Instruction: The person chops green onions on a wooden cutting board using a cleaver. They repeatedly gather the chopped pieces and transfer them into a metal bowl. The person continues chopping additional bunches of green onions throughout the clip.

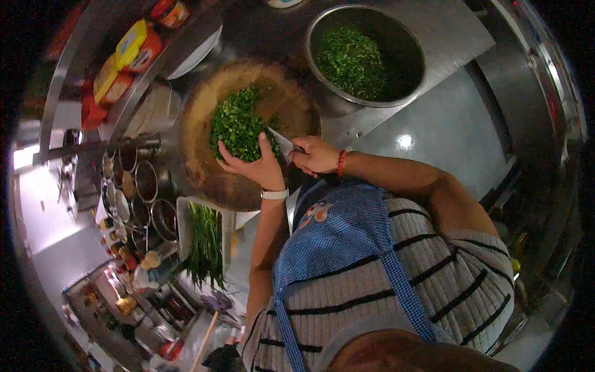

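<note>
A heap of chopped green herbs or scallions [239, 123] lies on a round wooden chopping block [288, 90]. My left hand [255, 168], with a pale watch band at the wrist, rests against the heap's near side, thumb and fingers spread apart around it. My right hand [316, 156] grips a kitchen knife [281, 142] by its handle. The blade stands at the right edge of the greens, its tip pointing up and left, close to my left thumb. Behind the block to the right, a deep steel bowl [404, 88] holds more chopped greens [351, 63].
A pale plastic bin [228, 232] of long uncut green stalks [204, 242] stands left, near my forearm. Beyond it are several round metal containers [146, 181]. A white dish [197, 53] and yellow-lidded tubs [131, 45] stand at the back left. A metal counter [453, 37] extends right.
</note>
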The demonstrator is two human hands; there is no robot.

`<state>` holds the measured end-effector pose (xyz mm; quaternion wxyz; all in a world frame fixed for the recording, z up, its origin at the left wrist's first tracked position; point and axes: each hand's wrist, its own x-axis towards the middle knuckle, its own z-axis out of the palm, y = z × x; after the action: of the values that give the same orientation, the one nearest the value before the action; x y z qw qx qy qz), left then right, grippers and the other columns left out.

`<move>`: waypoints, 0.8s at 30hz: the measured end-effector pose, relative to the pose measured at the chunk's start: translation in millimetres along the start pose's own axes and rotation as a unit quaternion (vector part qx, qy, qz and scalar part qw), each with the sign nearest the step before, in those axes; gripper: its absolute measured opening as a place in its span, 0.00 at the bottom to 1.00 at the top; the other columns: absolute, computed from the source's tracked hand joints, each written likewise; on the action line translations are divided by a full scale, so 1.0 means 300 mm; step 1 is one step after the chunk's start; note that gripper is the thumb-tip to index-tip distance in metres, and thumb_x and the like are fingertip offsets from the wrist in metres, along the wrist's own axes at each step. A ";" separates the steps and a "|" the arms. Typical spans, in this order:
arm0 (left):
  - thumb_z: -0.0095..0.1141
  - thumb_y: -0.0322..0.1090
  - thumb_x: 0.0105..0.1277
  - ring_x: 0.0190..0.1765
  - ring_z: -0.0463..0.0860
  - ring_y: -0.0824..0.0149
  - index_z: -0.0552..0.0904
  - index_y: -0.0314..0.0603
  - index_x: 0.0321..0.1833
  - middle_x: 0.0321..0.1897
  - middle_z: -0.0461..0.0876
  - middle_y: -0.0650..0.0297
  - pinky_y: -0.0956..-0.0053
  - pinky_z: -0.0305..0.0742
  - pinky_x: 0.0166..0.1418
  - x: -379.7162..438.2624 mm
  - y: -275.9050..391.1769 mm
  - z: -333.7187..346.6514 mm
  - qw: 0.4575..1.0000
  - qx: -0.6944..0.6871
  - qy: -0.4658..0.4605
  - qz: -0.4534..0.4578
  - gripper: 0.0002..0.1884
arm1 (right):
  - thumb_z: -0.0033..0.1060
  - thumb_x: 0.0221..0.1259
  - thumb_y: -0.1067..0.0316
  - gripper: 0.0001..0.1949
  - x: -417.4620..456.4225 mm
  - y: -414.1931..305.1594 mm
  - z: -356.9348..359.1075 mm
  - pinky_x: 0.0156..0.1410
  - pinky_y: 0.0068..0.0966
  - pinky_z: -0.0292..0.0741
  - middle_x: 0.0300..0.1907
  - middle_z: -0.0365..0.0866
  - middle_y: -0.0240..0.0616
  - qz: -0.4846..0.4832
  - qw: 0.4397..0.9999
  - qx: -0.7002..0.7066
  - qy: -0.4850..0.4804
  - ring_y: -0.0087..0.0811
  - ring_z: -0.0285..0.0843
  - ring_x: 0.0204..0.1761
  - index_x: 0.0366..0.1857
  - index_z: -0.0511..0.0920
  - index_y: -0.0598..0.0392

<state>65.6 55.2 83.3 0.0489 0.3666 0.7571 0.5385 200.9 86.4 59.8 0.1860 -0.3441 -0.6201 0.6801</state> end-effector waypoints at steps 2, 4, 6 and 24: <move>0.70 0.39 0.53 0.73 0.43 0.43 0.58 0.43 0.71 0.70 0.46 0.42 0.46 0.44 0.70 0.005 0.018 0.036 0.999 -0.021 -0.012 0.023 0.44 | 0.49 0.66 0.67 0.07 -0.018 -0.019 -0.040 0.20 0.29 0.69 0.14 0.73 0.35 -0.008 1.000 0.009 0.012 0.26 0.71 0.14 0.33 0.72 0.59; 0.70 0.38 0.53 0.73 0.42 0.43 0.58 0.44 0.71 0.70 0.49 0.42 0.46 0.44 0.70 0.008 0.040 0.053 0.999 -0.027 -0.024 0.038 0.44 | 0.50 0.65 0.68 0.07 -0.037 -0.037 -0.055 0.21 0.29 0.70 0.15 0.74 0.35 0.004 0.999 0.033 0.032 0.27 0.72 0.15 0.33 0.73 0.60; 0.70 0.38 0.53 0.73 0.42 0.43 0.58 0.45 0.71 0.71 0.49 0.43 0.46 0.44 0.70 0.009 0.099 0.087 0.997 -0.060 -0.045 0.031 0.44 | 0.50 0.64 0.68 0.06 -0.062 -0.060 -0.080 0.22 0.30 0.70 0.16 0.74 0.35 0.031 0.995 0.073 0.058 0.26 0.72 0.16 0.33 0.73 0.60; 0.71 0.48 0.51 0.73 0.43 0.37 0.50 0.40 0.73 0.70 0.41 0.34 0.48 0.51 0.71 -0.043 0.373 0.817 0.932 -0.090 -0.339 0.092 0.52 | 0.51 0.60 0.65 0.09 -0.186 0.015 -0.645 0.26 0.28 0.72 0.20 0.76 0.37 0.014 0.932 0.152 0.328 0.28 0.75 0.21 0.28 0.74 0.60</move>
<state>246.1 255.3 72.8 0.2853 0.5892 0.6072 0.4503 375.6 186.1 69.8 0.4199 -0.5245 -0.4092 0.6174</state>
